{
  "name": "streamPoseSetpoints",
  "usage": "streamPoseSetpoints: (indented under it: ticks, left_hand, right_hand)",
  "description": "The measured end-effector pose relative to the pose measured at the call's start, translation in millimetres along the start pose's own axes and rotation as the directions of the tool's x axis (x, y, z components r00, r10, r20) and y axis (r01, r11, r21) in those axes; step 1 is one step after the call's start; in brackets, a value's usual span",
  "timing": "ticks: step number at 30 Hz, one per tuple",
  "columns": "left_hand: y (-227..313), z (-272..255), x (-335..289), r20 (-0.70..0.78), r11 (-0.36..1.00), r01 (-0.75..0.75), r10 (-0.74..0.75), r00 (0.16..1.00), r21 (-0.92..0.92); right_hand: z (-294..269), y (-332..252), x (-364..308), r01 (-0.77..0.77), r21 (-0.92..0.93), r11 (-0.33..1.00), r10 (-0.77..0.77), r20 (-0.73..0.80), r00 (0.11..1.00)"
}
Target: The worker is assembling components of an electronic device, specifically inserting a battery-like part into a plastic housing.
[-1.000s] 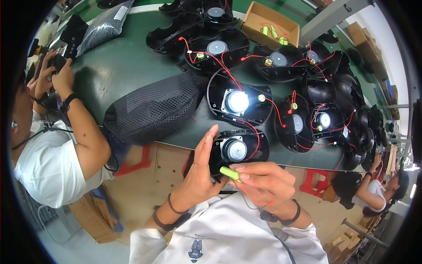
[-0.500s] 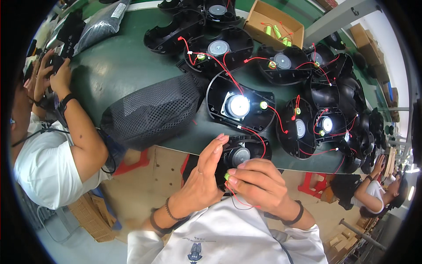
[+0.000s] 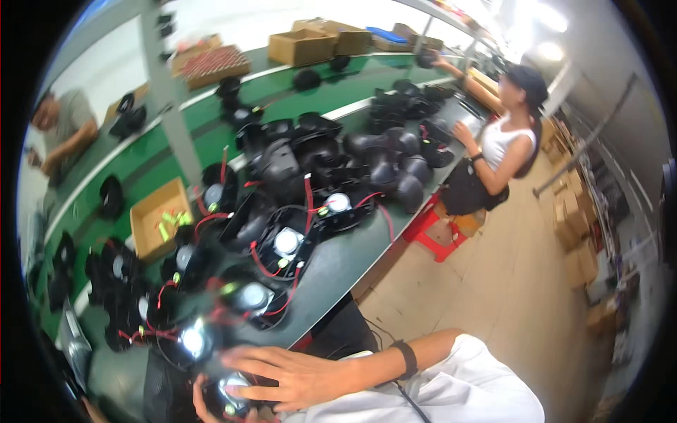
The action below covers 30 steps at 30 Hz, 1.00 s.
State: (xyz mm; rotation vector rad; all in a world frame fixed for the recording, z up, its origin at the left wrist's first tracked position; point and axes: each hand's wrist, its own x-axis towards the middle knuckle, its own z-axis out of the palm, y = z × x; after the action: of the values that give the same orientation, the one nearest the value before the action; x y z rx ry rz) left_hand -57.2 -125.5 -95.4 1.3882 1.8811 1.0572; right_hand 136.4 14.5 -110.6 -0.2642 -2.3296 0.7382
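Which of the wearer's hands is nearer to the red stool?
Right. The right hand, fingers spread over a speaker, is below and left of the red stool in view; the left hand, at the speaker's left side, is farther away.

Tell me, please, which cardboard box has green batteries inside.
The open box on the bench, beside the foot of the grey post: only this one shows green batteries inside.

My view swung right. My right hand [image 3: 293, 377] went from pinching to fingers spread over the speaker [image 3: 235, 383]; green battery [image 3: 230, 409] showed below it. Left hand [image 3: 200, 400] dropped to the lower edge. Grey-shirted person [image 3: 76, 121] appeared far left.
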Motion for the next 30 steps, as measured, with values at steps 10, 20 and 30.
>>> streamPoseSetpoints:
  ticks: [10,20,30]
  left_hand:
    - [-125,65,106,0.331,0.245,0.372,-0.193,0.924,-0.895]
    - [-164,26,106,0.51,0.496,0.522,-0.174,0.842,-0.694]
    - [-118,26,61,0.581,0.617,0.632,-0.323,0.747,-0.469]
  right_hand:
    - [-117,-32,-76,-0.47,0.145,0.871,0.49,-0.346,0.8]
    - [-472,204,-135,-0.978,-0.129,0.165,0.327,-0.928,0.178]
    - [-444,338,-33,-0.867,-0.388,0.311,0.542,-0.677,0.497]
